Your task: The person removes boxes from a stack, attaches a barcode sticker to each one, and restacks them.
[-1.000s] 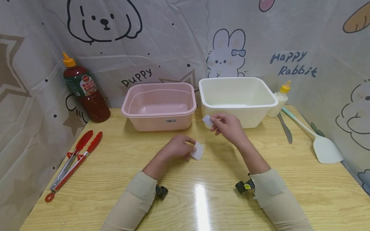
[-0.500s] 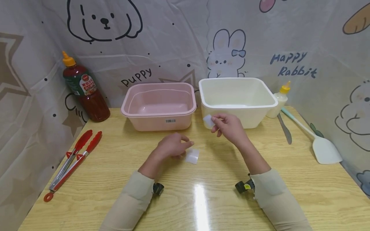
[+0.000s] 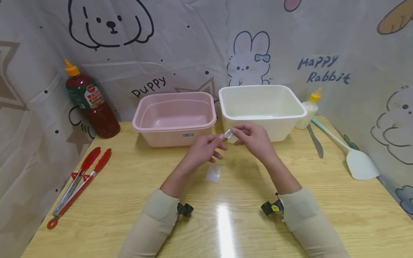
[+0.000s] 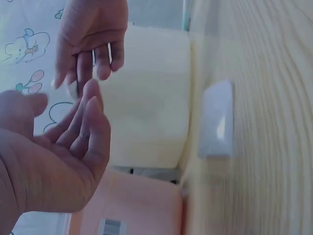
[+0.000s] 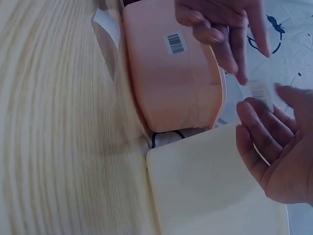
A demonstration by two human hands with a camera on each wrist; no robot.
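- where's the barcode label [image 3: 228, 134]?
- above the table [image 3: 135, 204], before the gap between the pink tub [image 3: 161, 138] and the white tub [image 3: 280, 129]. the right hand [image 3: 255, 141] pinches it at its tips.
- which way does it point?
- in the head view it slants, lower left end toward the other hand, upper right toward the pinching tips. it's too small, and blurred at the right wrist, to be sure of a long axis.
- and the left hand [image 3: 203, 150]?
- reaching forward and to the right, thumb apart from the fingers, gripping nothing. whether its tips touch the label, i can't tell.
- the arms?
- both forearms reach forward and angle inward, so the fingertips nearly meet.
- anything beneath?
- a pale square [image 3: 213, 173] on the wood, just nearer than the left fingers.
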